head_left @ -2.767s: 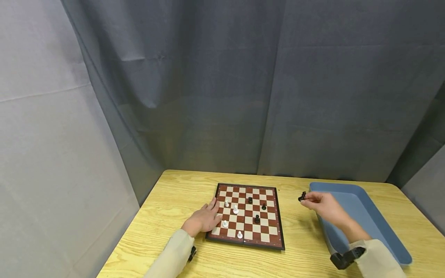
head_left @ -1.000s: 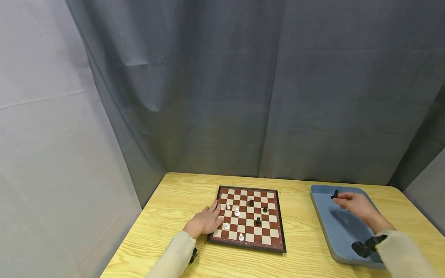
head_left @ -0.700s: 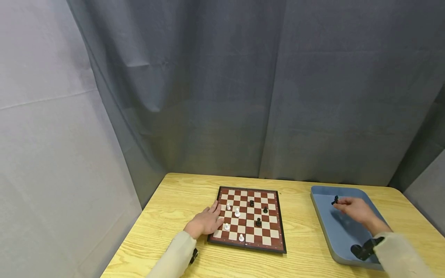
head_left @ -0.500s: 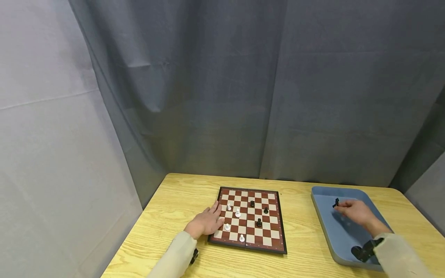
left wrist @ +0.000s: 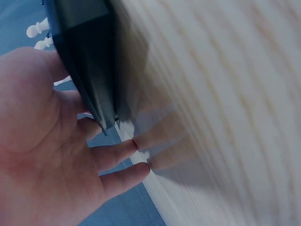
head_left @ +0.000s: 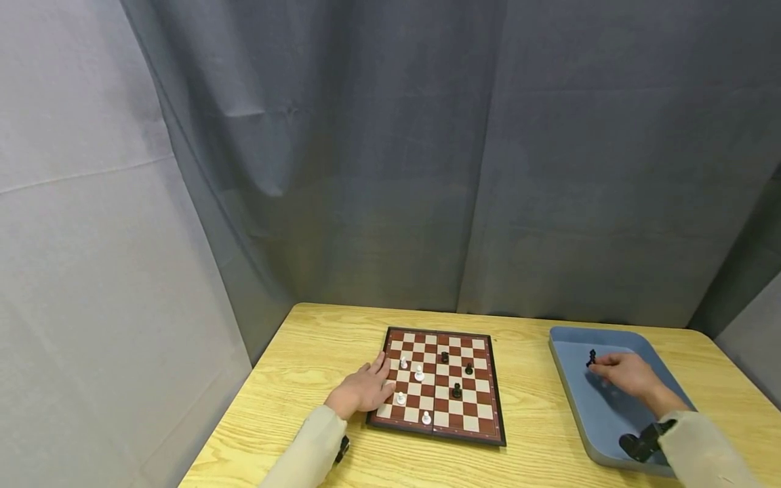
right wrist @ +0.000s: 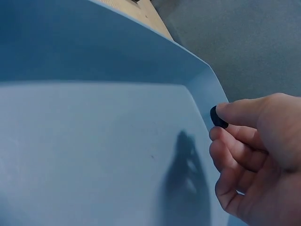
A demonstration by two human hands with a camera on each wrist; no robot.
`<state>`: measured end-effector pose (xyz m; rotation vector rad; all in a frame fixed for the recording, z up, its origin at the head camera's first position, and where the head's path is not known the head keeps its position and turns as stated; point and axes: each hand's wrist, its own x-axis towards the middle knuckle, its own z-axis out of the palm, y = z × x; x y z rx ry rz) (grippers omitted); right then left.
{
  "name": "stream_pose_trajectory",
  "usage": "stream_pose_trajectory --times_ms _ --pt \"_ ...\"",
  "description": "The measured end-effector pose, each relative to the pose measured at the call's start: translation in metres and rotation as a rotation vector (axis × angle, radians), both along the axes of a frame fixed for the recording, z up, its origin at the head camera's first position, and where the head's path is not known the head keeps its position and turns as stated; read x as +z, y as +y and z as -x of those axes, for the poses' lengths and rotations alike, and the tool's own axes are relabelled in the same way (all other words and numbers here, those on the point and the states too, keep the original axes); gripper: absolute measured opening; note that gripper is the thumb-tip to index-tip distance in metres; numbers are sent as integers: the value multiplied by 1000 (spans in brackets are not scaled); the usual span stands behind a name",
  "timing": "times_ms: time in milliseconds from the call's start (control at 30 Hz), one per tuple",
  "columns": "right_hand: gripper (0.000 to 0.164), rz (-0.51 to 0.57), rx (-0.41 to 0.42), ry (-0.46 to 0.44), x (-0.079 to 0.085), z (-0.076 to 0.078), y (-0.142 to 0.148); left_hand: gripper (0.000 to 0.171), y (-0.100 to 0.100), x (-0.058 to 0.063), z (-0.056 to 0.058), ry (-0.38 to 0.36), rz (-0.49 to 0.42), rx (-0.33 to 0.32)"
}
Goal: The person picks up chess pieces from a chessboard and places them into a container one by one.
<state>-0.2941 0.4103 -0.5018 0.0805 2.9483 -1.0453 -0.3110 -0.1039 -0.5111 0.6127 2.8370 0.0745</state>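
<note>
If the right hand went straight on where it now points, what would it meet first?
Probably the blue tray's left wall, near the far corner; the right hand might pass above, since its height is unclear.

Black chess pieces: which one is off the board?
The black piece pinched by the right hand over the tray; the other three are on the chessboard.

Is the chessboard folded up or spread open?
Spread open: the chessboard lies flat, both checkered halves showing, pieces standing on it.
</note>
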Motion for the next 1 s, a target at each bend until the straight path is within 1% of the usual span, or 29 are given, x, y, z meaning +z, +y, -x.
stream_pose_trajectory --times_ms 300,467,667,833,1000 --pt "39 -3 -8 0 4 -2 -1 63 1 1 -1 -6 -5 7" --pt "42 -37 27 34 12 -4 -7 63 1 0 -1 -4 -6 7" --pt "54 -65 79 101 23 -11 -24 63 1 0 0 0 -4 7" --pt "48 -75 108 180 36 -15 -43 62 0 1 -1 -7 -15 3" --pt "44 -65 152 209 48 -20 -66 63 -1 1 -1 -10 -18 0"
